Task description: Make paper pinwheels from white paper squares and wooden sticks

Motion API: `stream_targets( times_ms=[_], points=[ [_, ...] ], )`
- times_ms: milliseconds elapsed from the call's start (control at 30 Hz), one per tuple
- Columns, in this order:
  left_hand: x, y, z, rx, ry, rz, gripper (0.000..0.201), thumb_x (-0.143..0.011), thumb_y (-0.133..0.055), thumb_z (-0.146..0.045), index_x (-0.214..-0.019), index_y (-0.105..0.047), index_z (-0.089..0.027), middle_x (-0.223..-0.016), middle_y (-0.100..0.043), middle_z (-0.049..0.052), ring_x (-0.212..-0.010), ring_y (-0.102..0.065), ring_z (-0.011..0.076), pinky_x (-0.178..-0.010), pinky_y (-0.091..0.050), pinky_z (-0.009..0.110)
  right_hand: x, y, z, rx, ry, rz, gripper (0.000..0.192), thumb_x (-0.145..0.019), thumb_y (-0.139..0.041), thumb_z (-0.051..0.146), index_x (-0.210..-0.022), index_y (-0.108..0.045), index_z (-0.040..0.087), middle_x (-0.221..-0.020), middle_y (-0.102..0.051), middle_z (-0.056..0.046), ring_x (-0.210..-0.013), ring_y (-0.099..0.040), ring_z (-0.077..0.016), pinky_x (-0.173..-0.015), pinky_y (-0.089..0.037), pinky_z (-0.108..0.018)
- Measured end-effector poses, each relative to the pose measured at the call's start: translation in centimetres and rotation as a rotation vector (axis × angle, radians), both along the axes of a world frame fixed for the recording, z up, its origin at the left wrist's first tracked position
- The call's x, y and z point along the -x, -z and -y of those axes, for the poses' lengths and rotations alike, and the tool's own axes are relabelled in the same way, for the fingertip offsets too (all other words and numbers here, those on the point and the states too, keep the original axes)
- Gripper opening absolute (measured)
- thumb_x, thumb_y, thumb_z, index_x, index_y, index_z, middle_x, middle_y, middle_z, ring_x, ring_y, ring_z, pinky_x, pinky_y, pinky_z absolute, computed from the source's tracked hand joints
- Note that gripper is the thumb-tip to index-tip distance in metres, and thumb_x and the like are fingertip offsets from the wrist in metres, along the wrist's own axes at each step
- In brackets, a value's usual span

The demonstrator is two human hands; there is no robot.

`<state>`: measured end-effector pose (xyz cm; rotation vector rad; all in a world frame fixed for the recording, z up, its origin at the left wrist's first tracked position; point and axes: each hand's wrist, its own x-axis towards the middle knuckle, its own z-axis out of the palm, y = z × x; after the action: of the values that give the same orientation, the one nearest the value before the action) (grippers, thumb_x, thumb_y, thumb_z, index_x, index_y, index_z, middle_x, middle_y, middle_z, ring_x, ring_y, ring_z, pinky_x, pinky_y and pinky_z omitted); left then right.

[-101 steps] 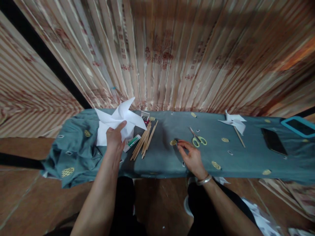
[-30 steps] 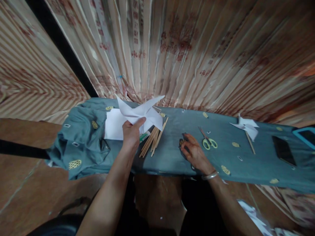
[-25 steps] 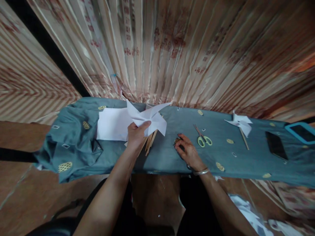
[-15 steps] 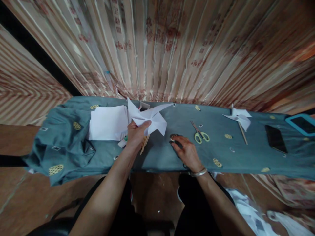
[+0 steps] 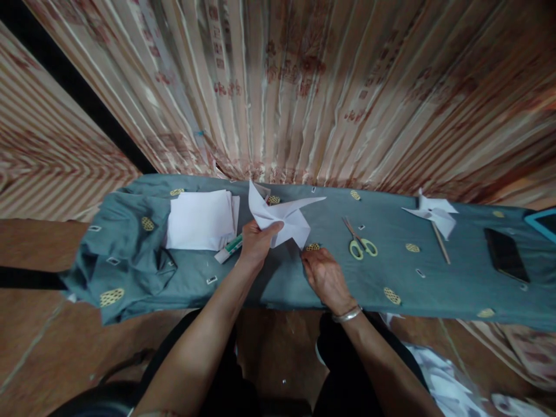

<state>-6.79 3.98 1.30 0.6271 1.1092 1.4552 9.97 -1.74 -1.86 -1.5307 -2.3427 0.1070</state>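
Fingers of the left hand [image 5: 256,246] pinch the paper pinwheel [image 5: 282,217].

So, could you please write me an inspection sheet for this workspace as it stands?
Surface: narrow table under a wrinkled teal cloth with gold motifs.
Job's things: white paper pinwheel, held above the cloth.
Clutter: stack of white paper, glue stick, yellow-handled scissors, finished pinwheel on a stick, black phone, teal-framed tablet at the right edge.
Grippers: left hand grips the pinwheel; right hand rests on the cloth by its lower blade, contents hidden.
Cables: nothing seen.
Surroundings: striped curtain behind; paper scraps on the floor.
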Motion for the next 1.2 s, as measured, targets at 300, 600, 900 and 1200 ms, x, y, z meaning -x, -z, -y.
stream_targets(
  times_ms=[300, 600, 900, 1200],
  points=[
    [-0.8, -0.4, 0.7, -0.004, 0.036, 0.071, 0.026, -0.046, -0.083, -0.025, -0.067, -0.072, -0.015, -0.065, -0.071, 0.001, -0.058, -0.061, 0.0141, -0.062, -0.049, 0.028, -0.8, -0.5, 1.2, 0.194, 0.203, -0.483, 0.012, -0.085, -0.056, 0.025, -0.082, -0.067, 0.024, -0.078, -0.07, -0.003, -0.074, -0.065, -0.0201, -0.072, -0.05, -0.032],
    [-3.1, -0.9, 2.7, -0.091, 0.086, 0.076, 0.022, -0.048, -0.081, -0.021, -0.068, -0.071, -0.018, -0.07, -0.072, 0.0, -0.064, -0.063, 0.0158, -0.067, -0.049, 0.028, -2.4, -4.2, 4.6, 0.249, 0.373, -1.053, 0.014, -0.07, -0.072, 0.035, -0.077, -0.069, 0.024, -0.073, -0.071, -0.001, -0.066, -0.063, -0.0166, -0.061, -0.049, -0.028],
    [-3.7, -1.4, 2.8, -0.096, 0.158, -0.059, 0.017, -0.053, -0.078, -0.022, -0.069, -0.072, -0.016, -0.068, -0.072, 0.001, -0.062, -0.061, 0.0165, -0.064, -0.047, 0.028, 1.0, -8.2, 4.0, -0.063, 0.374, -0.57, 0.009, -0.088, -0.057, 0.027, -0.084, -0.066, 0.026, -0.089, -0.07, -0.002, -0.088, -0.064, -0.0214, -0.087, -0.049, -0.038],
    [-5.1, 0.0, 2.4, -0.11, 0.197, -0.187, 0.014, -0.058, -0.076, -0.023, -0.069, -0.072, -0.015, -0.066, -0.071, 0.0, -0.061, -0.06, 0.0154, -0.062, -0.046, 0.026, -0.2, -5.7, 2.7, -0.135, 0.342, -0.69, 0.009, -0.085, -0.06, 0.029, -0.081, -0.065, 0.023, -0.153, -0.037, -0.003, -0.147, -0.023, -0.0285, -0.117, -0.019, -0.056]
  ],
)
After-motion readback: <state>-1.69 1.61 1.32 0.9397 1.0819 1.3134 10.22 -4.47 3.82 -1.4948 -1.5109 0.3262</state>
